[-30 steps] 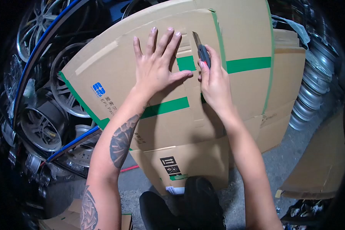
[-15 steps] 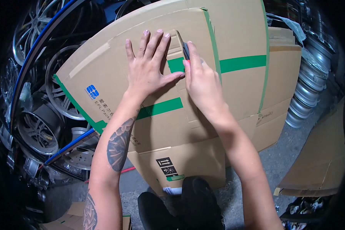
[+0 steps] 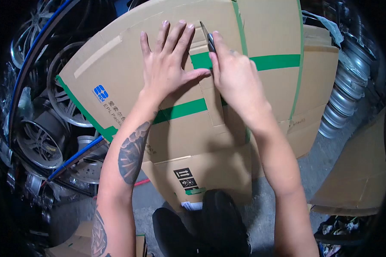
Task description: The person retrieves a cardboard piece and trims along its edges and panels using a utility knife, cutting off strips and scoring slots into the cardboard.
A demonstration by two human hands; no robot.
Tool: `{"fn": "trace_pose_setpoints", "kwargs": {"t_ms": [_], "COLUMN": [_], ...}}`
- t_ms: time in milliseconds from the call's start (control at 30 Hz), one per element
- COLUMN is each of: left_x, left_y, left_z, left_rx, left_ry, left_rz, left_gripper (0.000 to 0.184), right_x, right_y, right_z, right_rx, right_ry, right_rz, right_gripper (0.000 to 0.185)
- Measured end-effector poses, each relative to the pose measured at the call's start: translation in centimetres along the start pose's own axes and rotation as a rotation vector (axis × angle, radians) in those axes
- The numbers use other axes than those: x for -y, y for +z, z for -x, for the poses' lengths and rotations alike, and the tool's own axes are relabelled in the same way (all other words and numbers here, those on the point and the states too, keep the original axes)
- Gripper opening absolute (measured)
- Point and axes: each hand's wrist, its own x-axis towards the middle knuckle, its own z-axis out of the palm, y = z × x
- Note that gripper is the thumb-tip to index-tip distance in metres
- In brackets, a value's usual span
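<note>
My left hand [image 3: 166,66] lies flat on a large brown cardboard sheet [image 3: 128,68], its fingers spread and its thumb stretched toward my right hand. In my right hand [image 3: 238,75] a dark-handled utility knife [image 3: 211,43] is gripped, its thin blade pointing up and away from me. The blade meets the cardboard along a slit just right of my left fingertips. Green tape [image 3: 201,61] crosses the board beneath the knife. How deep the blade sits is hard to see.
Metal wheel rims [image 3: 40,143] crowd a blue-edged rack [image 3: 75,158] on the left. Stacked silver rims [image 3: 339,105] stand at the right, near another cardboard sheet [image 3: 347,180]. My dark-clad legs [image 3: 221,222] are close to the board's lower end.
The view has shifted slightly, so the cardboard sits higher. My right hand has turned a little to the right, and more of the knife blade shows. My left hand stays pressed flat.
</note>
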Motion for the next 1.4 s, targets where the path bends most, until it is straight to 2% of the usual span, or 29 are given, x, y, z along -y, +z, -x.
{"fn": "trace_pose_setpoints", "kwargs": {"t_ms": [467,600,833,967,1000,1100,1200,1300,1400], "left_x": [0.2,0.1,-0.2,-0.1,-0.1,0.0,0.1,0.0,-0.2], "left_y": [0.4,0.0,-0.4,-0.3,-0.3,-0.1,-0.1,-0.1,-0.3], "left_z": [0.0,-0.1,-0.2,0.0,0.0,-0.1,0.0,0.0,0.0], "left_rx": [-0.037,-0.018,0.007,0.016,0.015,0.007,0.009,0.011,0.013], "left_ry": [0.021,0.013,-0.002,-0.002,0.002,0.015,0.015,0.012,0.010], "left_rz": [0.020,0.002,0.002,0.001,-0.002,-0.009,-0.019,-0.013,-0.015], "left_gripper": [0.114,0.112,0.113,0.114,0.114,0.113,0.112,0.111,0.113], "right_x": [-1.6,-1.2,-1.5,-2.3,-2.4,-2.2,-2.6,-2.3,-2.2], "right_y": [-0.9,-1.4,-5.6,-6.9,-6.6,-6.5,-5.8,-5.5,-5.1], "right_z": [-0.6,-0.7,-0.4,0.8,1.2,2.8,3.9,4.6,5.0], "right_rx": [0.024,0.079,-0.083,-0.026,-0.088,-0.076,-0.088,-0.018,0.047], "right_ry": [-0.034,0.028,0.102,0.194,0.177,0.318,0.225,0.252,0.260], "right_rz": [-0.121,-0.108,-0.252,-0.328,-0.348,-0.277,-0.198,-0.179,-0.113], "right_gripper": [0.042,0.041,0.040,0.042,0.043,0.039,0.036,0.034,0.039]}}
